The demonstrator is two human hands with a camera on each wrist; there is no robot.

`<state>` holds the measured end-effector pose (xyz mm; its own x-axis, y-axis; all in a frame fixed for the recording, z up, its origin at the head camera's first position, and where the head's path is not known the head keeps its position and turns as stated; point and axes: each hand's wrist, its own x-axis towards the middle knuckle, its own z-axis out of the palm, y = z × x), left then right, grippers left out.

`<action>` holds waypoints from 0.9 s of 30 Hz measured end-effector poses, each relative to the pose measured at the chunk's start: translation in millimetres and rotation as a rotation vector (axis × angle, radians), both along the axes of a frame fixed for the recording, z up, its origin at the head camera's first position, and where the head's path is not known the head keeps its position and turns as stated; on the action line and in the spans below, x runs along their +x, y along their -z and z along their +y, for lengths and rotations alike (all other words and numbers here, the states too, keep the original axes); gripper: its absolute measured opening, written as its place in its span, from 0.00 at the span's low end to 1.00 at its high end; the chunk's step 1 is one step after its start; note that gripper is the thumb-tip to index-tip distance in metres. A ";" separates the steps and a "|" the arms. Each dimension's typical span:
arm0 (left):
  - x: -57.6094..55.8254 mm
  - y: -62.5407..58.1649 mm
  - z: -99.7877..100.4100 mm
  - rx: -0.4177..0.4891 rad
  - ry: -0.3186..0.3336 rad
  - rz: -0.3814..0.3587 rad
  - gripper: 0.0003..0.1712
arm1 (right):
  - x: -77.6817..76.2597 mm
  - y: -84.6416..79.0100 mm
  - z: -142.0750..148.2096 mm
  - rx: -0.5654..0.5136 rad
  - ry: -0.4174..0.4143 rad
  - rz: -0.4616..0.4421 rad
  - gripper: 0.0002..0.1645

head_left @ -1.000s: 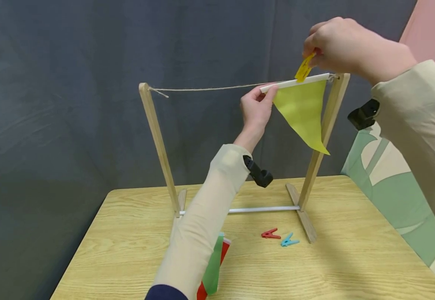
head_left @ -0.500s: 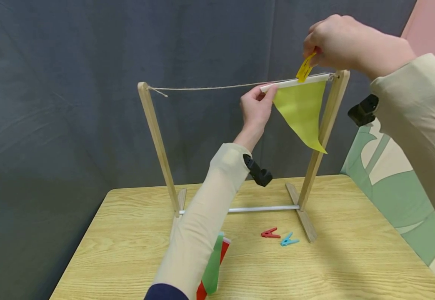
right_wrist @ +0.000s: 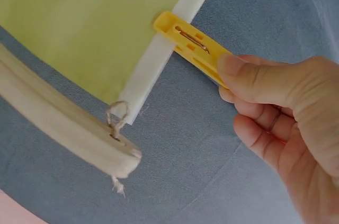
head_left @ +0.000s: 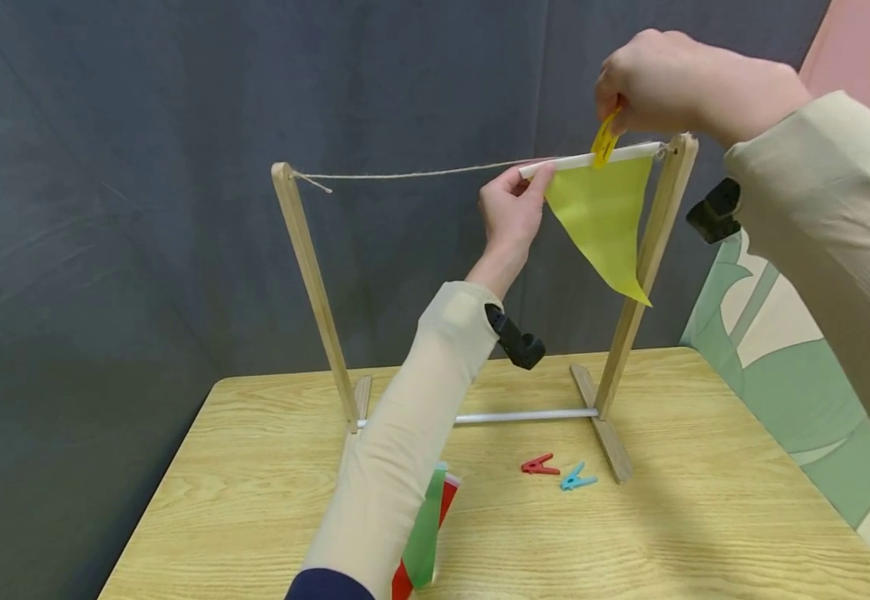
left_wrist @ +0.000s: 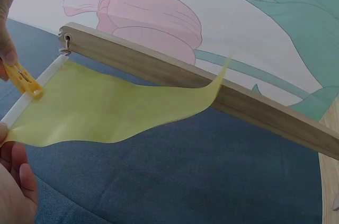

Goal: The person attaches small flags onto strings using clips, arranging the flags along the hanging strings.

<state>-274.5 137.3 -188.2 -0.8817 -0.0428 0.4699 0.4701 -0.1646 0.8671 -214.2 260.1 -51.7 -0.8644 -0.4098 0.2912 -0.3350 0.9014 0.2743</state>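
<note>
A yellow-green triangular pennant (head_left: pixel 603 212) hangs by its white top band (right_wrist: pixel 143 78) along the string (head_left: pixel 420 174), near the right post. My left hand (head_left: pixel 512 212) pinches the left end of that band between thumb and fingers. From above, my right hand (head_left: pixel 663 83) grips a yellow clothespin (right_wrist: pixel 193 44), thumb on one side and fingers on the other. In the right wrist view the clothespin's tip lies across the white band, over its front face. The left wrist view shows the pennant's pointed tip (left_wrist: pixel 225 70) curling in front of the wooden post (left_wrist: pixel 159 62).
On the table (head_left: pixel 255 492) lie a red clothespin (head_left: pixel 540 465) and a blue clothespin (head_left: pixel 577 477). Green (head_left: pixel 425 533) and red pennants (head_left: pixel 447 498) are partly under my left forearm. The wooden frame has a left post (head_left: pixel 315 292) and a white crossbar (head_left: pixel 525 416) low down.
My right hand has shifted slightly left and the clothespin has come lower over the white band. The left hand keeps its pinch, nearly still.
</note>
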 end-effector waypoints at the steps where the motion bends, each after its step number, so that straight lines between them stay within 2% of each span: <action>1: 0.4 0.0 0.4 0.003 0.004 -0.005 0.11 | 0.2 0.8 -0.3 -0.004 0.003 -0.005 0.06; 7: 1.1 0.9 2.5 -0.024 0.006 -0.028 0.11 | 1.8 3.6 -0.5 -0.013 0.012 -0.011 0.07; 21: -1.1 4.8 0.8 -0.034 0.007 -0.017 0.11 | -2.0 8.6 -5.2 -0.006 0.022 -0.042 0.07; 27: -0.1 4.0 2.2 -0.004 0.027 -0.019 0.11 | -2.4 8.2 -5.3 -0.013 0.038 -0.054 0.08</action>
<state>-274.6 139.6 -192.2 -0.8911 -0.0165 0.4535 0.4492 -0.1733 0.8765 -216.6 254.8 -60.0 -0.8939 -0.3728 0.2489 -0.3144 0.9172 0.2448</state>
